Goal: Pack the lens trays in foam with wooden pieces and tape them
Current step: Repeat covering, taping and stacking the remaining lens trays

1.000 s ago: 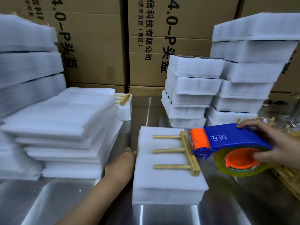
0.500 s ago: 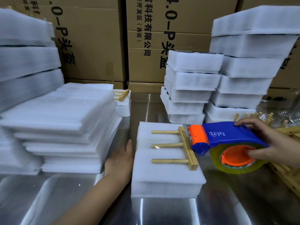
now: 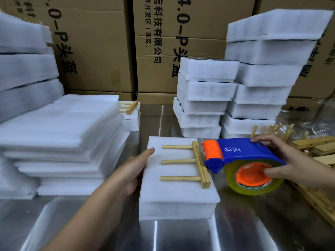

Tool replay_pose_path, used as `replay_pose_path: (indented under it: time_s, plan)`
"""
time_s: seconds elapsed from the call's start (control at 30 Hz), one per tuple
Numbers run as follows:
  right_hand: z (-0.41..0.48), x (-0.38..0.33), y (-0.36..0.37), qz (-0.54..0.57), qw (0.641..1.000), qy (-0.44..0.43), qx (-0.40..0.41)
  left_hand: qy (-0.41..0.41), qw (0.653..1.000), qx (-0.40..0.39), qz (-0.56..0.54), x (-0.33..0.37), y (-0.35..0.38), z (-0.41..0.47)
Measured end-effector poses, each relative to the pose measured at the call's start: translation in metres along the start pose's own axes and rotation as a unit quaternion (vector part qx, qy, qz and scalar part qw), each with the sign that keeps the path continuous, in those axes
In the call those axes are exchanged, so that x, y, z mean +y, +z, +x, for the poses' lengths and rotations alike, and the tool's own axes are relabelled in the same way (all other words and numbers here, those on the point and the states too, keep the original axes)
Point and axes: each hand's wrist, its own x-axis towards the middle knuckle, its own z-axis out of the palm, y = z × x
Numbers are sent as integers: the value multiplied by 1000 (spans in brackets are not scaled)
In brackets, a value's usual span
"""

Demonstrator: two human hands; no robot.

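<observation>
Firstly, right hand (image 3: 293, 167): curled round the tape dispenser (image 3: 243, 151), fingers over the blue top, thumb inside the orange core.
Left hand (image 3: 134, 169): laid flat against the left side of the foam pack (image 3: 177, 192), thumb over the top edge; it clasps nothing.
Tape dispenser: blue body, orange nose, clear tape roll (image 3: 253, 187). The nose is just beside the wooden piece (image 3: 197, 163); contact cannot be told.
Foam pack: white, on the steel table (image 3: 181, 236) between the two hands. No lens trays show; they are presumably inside.
Wooden piece: one crossbar with three pegs, flat on top of the pack.
Step in hand (judged): starting a tape strip across the wooden piece.
Method (advice): brace the pack from the left against the pull. Seat the tape end on the pack's right side below the crossbar. Draw leftward along the pegs, low and taut, so the piece does not skid.
Pack axis: long side runs from the person toward the cartons (image 3: 94, 51).
Wooden piece axis: crossbar lies along the pack's right edge, parallel to that long side. The pegs cross it, tips pointing to the person's left.
Dispenser axis: left to right, nose leftward.
Surroundings: foam sheets (image 3: 63, 133) stacked at left, wrapped packs (image 3: 204, 98) stacked behind, spare wooden pieces (image 3: 317, 147) at right.
</observation>
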Motion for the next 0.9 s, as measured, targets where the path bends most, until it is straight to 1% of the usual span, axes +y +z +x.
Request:
replay_pose_path:
  time_s: [0.13, 0.27, 0.43, 0.6, 0.73, 0.77, 0.83, 0.87, 0.9]
  plan:
    - [0, 2, 2, 26, 1000, -13, 7, -19, 998, 2, -59, 5, 4, 0]
    - [-3, 8, 1, 52, 999, -3, 11, -51, 995, -25, -85, 8, 7, 1]
    - [-8, 7, 5, 54, 998, 2, 24, -55, 996, -42, -60, 13, 6, 3]
    - [-9, -11, 20, 41, 999, -9, 19, -43, 999, 2, -19, 23, -15, 0]
    - [-5, -28, 37, 61, 997, -29, 28, -45, 999, 27, -1, 25, -29, -3]
    - [-4, -31, 39, 68, 997, -32, 27, -40, 999, 34, 10, 25, -28, -3]
    - [-3, -35, 45, 72, 997, -35, 22, 1, 994, 75, 85, 26, -26, -4]
    - [-2, -36, 48, 76, 996, -36, 20, 33, 982, 107, 149, 27, -24, -4]
    - [0, -37, 50, 81, 996, -38, 19, 81, 961, 138, 224, 29, -22, -6]
